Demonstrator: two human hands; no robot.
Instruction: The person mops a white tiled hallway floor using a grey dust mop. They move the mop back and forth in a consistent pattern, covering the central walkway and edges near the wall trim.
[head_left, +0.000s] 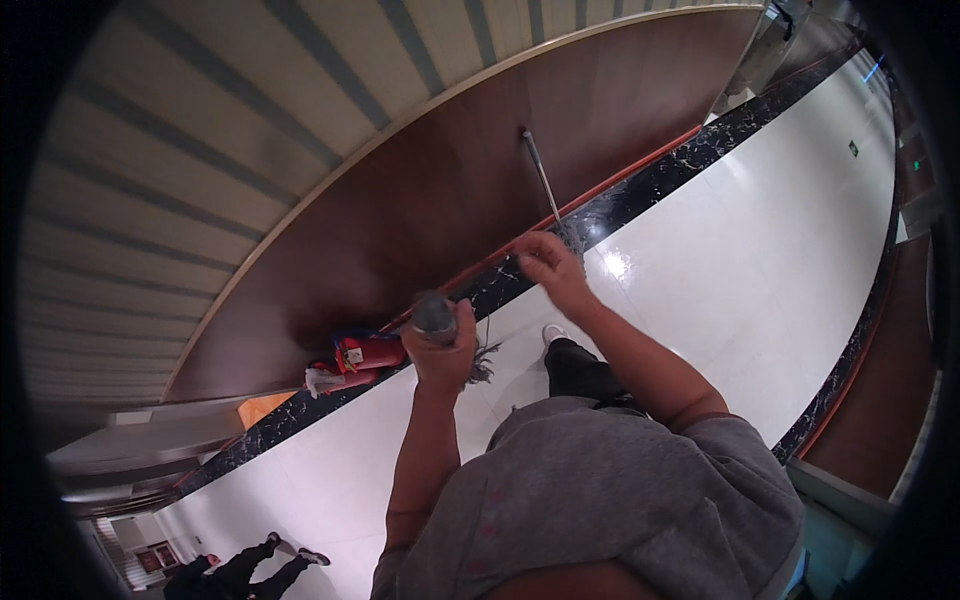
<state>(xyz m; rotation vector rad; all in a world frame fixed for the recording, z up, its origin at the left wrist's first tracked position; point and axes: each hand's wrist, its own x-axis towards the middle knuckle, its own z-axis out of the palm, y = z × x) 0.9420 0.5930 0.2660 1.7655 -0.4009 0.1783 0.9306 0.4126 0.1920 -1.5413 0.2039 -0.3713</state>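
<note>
My left hand (442, 352) is closed around the grey top end of a pole (435, 319), seen nearly end-on. Grey mop strands (482, 363) show on the floor just behind that hand; the pole's lower part is hidden. My right hand (551, 266) is raised with its fingers curled and apart, and nothing shows in it. Beyond it a string mop with a metal handle (541, 174) leans against the brown wall panel, its grey head (572, 236) on the black marble border, partly behind my right hand.
Red fire extinguishers (369, 352) stand by the wall at left, a pale cloth (322, 381) on one. The glossy white floor (750, 217) runs along the dark marble border (660, 176). A person in dark clothes (244, 571) is at the lower left.
</note>
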